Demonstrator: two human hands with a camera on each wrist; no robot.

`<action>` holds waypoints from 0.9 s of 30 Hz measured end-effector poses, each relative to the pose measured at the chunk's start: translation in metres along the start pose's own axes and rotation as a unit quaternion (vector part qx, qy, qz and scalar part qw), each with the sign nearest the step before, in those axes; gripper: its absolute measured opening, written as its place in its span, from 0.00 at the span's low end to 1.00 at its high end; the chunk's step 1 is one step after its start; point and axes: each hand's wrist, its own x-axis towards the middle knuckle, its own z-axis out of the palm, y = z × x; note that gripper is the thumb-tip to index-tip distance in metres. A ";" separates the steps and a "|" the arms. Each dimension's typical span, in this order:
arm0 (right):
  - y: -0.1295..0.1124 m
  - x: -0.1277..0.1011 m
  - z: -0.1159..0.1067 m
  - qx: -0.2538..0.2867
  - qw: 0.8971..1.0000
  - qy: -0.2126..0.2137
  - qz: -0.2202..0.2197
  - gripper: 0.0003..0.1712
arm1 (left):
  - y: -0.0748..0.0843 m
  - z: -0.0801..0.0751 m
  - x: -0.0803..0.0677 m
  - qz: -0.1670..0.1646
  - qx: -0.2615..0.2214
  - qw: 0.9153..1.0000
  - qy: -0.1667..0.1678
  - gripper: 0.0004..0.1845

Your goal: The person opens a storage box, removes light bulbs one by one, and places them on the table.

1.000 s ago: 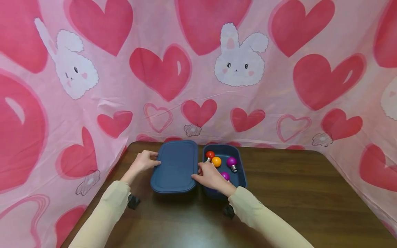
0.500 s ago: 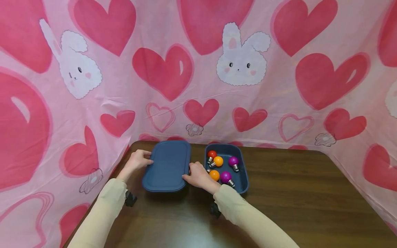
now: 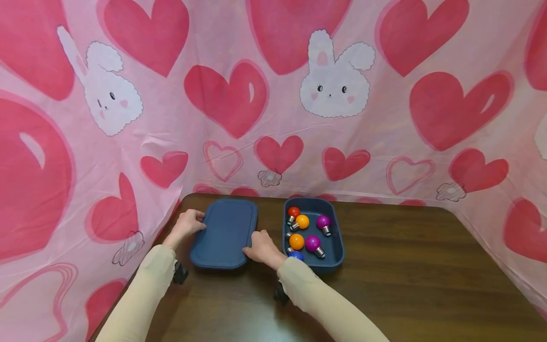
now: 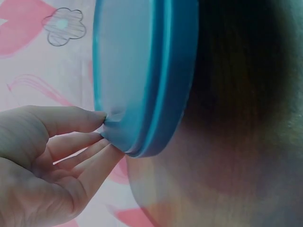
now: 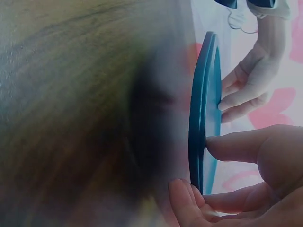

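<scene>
Open table point(image 3: 406, 266) from 3 to 6 o'clock of the tray point(image 3: 337, 247), free passage there. Lid point(image 3: 224, 232) blocks 9 o'clock of tray, narrow gap between them. Fabric backdrop point(image 3: 273, 156) closes off 12 o'clock and the left edge. Bulbs point(image 3: 302, 222) fill the tray, little room inside.
</scene>
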 end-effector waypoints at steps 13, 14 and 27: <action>0.005 0.008 0.021 0.004 1.000 -0.004 0.020 0.20 | -0.008 0.012 0.000 -0.007 0.017 1.000 0.007 0.21; 0.005 0.008 0.022 0.005 1.000 -0.004 0.019 0.20 | -0.009 0.013 0.000 -0.007 0.021 1.000 0.009 0.21; 0.005 0.013 0.030 0.017 0.999 -0.003 0.029 0.18 | -0.021 0.022 0.001 0.006 0.052 0.998 0.031 0.16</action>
